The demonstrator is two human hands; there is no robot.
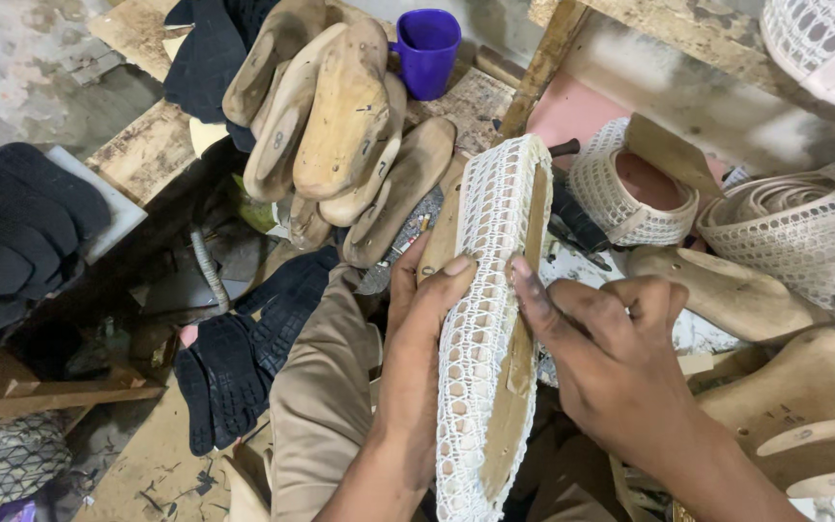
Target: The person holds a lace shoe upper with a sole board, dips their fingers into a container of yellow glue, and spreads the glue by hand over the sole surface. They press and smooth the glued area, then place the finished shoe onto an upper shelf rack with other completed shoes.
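Two hands are closed on one white mesh shoe upper (480, 319) that is stretched over a wooden last (519, 387), held upright and slightly tilted in the middle of the view, above a lap in tan trousers (321, 396). The left hand (417, 319) is wrapped around the left side of the upper, with its thumb laid across the mesh. The right hand (611, 358) is pressed against the right edge, its index finger touching the mesh where it meets the bare wood, the other fingers curled in. Behind the held piece, a pile of bare wooden lasts (340, 126) is stacked on a rough wooden worktop (147, 145), and a purple mug (427, 48) is seen just beside the top of the pile. Black rubber soles (234, 367) are spread on the floor at the lower left, and more dark soles (12, 222) are heaped at the far left. To the right, further white mesh uppers (630, 193) and lasts (727, 290) are laid close together.
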